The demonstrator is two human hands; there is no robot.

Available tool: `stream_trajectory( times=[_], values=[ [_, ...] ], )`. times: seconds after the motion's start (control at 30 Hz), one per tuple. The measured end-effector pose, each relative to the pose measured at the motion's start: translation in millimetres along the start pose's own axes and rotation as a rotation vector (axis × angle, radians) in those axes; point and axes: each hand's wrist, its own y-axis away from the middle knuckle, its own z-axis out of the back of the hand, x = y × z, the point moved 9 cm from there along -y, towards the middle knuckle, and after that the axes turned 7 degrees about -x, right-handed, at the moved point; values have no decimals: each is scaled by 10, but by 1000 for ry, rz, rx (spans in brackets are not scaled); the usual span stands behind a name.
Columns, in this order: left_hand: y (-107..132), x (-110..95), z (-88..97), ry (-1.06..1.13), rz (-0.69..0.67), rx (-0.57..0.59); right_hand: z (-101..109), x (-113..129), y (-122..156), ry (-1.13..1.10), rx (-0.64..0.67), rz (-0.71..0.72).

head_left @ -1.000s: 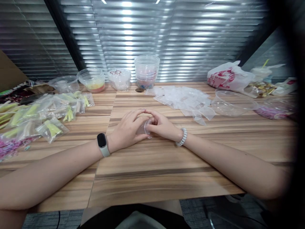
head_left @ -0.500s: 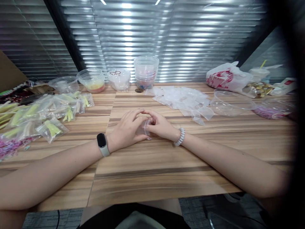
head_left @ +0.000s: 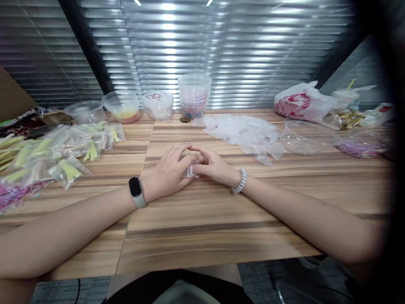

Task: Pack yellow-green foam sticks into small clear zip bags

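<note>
Both my hands meet at the middle of the wooden table (head_left: 202,219). My left hand (head_left: 169,174) and my right hand (head_left: 212,166) pinch a small clear plastic bag (head_left: 190,169) between their fingertips, fingers curled around it. A dark smartwatch sits on my left wrist and a white coiled band on my right wrist. What the small bag holds, if anything, I cannot make out.
A heap of empty clear bags (head_left: 245,133) lies to the right behind my hands. Filled bags with yellow-green pieces (head_left: 60,154) cover the left. Clear tubs (head_left: 193,93) stand at the back, a clear bowl (head_left: 305,137) and a red-white plastic bag (head_left: 302,103) at the right.
My hands have stayed together on the small bag; the fingers have shifted slightly and pressed it lower toward the table.
</note>
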Motion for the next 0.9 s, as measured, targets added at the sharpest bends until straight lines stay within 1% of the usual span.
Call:
stream_trajectory(
  times=[0.33, 0.47, 0.67, 0.9],
  values=[
    [15, -104, 1, -231, -107, -21, -2, -35, -31, 37, -1, 78],
    [14, -143, -2, -295, -110, -4, -3, 4, -15, 73, -13, 96],
    [2, -184, 1, -317, -113, 11, -13, 48, -4, 120, -22, 109],
    [11, -180, -14, -397, -85, 11, -15, -14, -18, 85, -24, 58]
  ],
)
